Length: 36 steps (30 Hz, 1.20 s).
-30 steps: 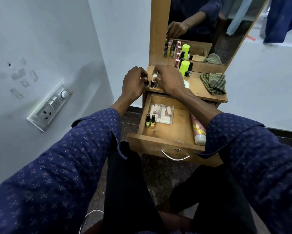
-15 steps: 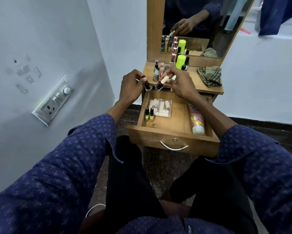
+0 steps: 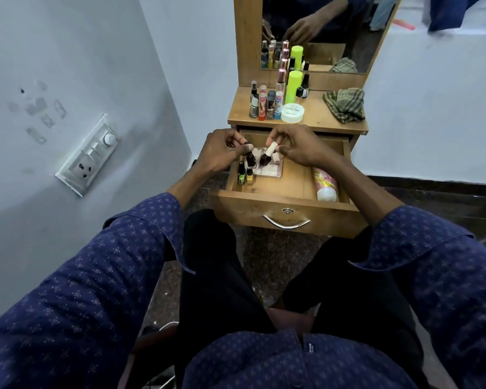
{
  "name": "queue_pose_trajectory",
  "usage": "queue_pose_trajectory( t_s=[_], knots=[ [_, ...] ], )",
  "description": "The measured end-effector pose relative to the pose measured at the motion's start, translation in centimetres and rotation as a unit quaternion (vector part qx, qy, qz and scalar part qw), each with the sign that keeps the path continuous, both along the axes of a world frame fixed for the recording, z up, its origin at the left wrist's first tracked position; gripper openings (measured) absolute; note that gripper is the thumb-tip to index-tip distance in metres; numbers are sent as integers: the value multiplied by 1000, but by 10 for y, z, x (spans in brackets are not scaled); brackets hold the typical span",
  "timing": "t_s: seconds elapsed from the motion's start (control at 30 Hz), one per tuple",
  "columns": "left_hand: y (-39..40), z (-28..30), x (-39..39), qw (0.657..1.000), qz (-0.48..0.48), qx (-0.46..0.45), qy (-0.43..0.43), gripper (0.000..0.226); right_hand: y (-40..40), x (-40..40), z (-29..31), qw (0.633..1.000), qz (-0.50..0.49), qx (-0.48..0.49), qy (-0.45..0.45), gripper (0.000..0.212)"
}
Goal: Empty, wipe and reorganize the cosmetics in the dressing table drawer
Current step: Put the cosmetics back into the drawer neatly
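Both arms reach forward toward 12 o'clock, forearms bare below rolled blue sleeves, wrists converging. The left hand (image 3: pixel 222 151) sits at 11 o'clock, knuckles up, fingers curled, thumb and fingertips pinching something small and dark. The right hand (image 3: pixel 300 148) sits at 1 o'clock just beside it, fingers bent, pinching a pale-capped item by its top. The hands are near but apart.
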<state>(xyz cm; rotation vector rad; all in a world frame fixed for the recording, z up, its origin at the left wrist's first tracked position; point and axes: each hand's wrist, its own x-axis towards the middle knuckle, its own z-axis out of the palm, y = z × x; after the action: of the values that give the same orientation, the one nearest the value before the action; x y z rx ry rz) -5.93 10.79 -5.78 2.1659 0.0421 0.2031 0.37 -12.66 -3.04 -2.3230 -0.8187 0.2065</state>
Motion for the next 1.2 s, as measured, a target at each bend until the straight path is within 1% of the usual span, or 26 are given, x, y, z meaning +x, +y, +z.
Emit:
queue_pose_trajectory(
  t_s=[0.07, 0.17, 0.27, 0.37, 0.43, 0.53, 0.63, 0.73, 0.83, 0.97, 1.07, 1.2],
  knots=[
    [0, -4, -7, 1000, -18, 15, 10, 20, 2, -6, -7, 1000, 3, -11, 2, 31],
    [2, -13, -13, 998, -33, 52, 28, 22, 7, -15, -19, 999, 8, -29, 14, 23],
    [3, -22, -17, 993, -43, 91, 57, 20, 12, -23, -32, 998, 4, -55, 23, 16],
    [4, -28, -21, 988, -48, 132, 66, 18, 21, -30, -44, 999, 0, -47, 12, 15],
    [5, -30, -21, 984, -53, 153, 67, 17, 28, -32, -52, 999, -10, -39, 2, 17],
    [3, -32, -23, 980, -47, 181, 70, 17, 38, -36, -62, 998, -41, -37, -4, 27],
    [1, -33, -22, 974, -34, 215, 66, 19, 46, -39, -70, 995, -94, -16, 5, 26],
    [-1, -31, -21, 969, -34, 240, 55, 19, 53, -43, -74, 990, -138, 5, 32, 25],
    [0, -30, -21, 965, -29, 255, 58, 19, 60, -46, -77, 986, -160, 25, 47, 22],
    [-2, -30, -20, 959, -37, 274, 65, 20, 68, -46, -79, 981, -182, 46, 43, 30],
    [-4, -27, -20, 954, -45, 288, 67, 19, 71, -46, -80, 977, -200, 47, 59, 37],
    [-5, -25, -20, 949, -43, 304, 73, 17, 71, -41, -84, 969, -216, 44, 115, 39]
  ],
)
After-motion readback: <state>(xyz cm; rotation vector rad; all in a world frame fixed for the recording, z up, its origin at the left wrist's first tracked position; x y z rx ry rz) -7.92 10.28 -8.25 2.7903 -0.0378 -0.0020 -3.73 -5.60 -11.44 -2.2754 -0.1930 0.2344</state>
